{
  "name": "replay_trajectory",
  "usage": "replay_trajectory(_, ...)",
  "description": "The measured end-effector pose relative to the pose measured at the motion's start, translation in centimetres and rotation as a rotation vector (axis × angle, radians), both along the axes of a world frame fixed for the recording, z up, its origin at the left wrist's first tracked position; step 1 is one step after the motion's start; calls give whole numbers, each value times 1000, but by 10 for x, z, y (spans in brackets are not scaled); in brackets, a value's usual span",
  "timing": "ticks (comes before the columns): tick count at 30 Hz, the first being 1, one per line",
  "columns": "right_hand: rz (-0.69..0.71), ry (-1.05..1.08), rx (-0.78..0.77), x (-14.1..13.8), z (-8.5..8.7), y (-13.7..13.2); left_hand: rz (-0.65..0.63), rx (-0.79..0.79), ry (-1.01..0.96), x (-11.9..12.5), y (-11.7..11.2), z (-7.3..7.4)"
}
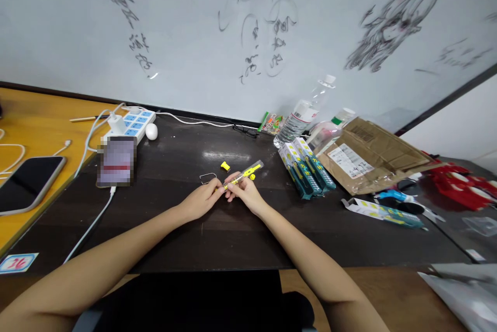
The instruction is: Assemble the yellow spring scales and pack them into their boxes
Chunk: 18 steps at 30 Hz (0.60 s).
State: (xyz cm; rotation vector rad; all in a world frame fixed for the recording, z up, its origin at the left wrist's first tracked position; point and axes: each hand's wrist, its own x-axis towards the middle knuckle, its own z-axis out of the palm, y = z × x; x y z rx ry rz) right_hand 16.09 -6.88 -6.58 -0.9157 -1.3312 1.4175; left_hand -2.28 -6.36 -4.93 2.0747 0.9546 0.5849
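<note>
In the middle of the head view, both hands hold a slim clear tube or packet with yellow parts inside (pixel 250 170), tilted up to the right. My left hand (pixel 202 200) pinches its lower left end between thumb and fingers. Around its middle, my right hand (pixel 248 193) is closed with the thumb on top. Just beyond the hands lies a small yellow piece (pixel 225 166) with a dark end. A bent metal wire (pixel 207 175) rests by my left fingers, and a small round yellow piece (pixel 252 177) is close to my right hand.
Green-and-white boxes (pixel 305 169) stand to the right, before a water bottle (pixel 298 122) and a brown parcel (pixel 361 153). An opened box (pixel 384 213) lies nearer. On the left are a power strip (pixel 137 124), a charging phone (pixel 116 161) and another phone (pixel 29 184).
</note>
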Motion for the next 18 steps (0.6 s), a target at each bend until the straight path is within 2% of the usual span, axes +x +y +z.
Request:
replay_trajectory(7,56,-38,15,-1,-4,0,59,-42,-126,4,0,-2)
replay_trajectory(11,110,-128,49,-4,-7,-2,118,-32,-215,6,3,-10)
replay_trajectory(15,88,-170,101,-11,-9,-7,186,-11,-279,9,2,-19)
replay_trajectory(18,88,-233,154,-15,-7,-12,223,-99,-346,14,-2,-21)
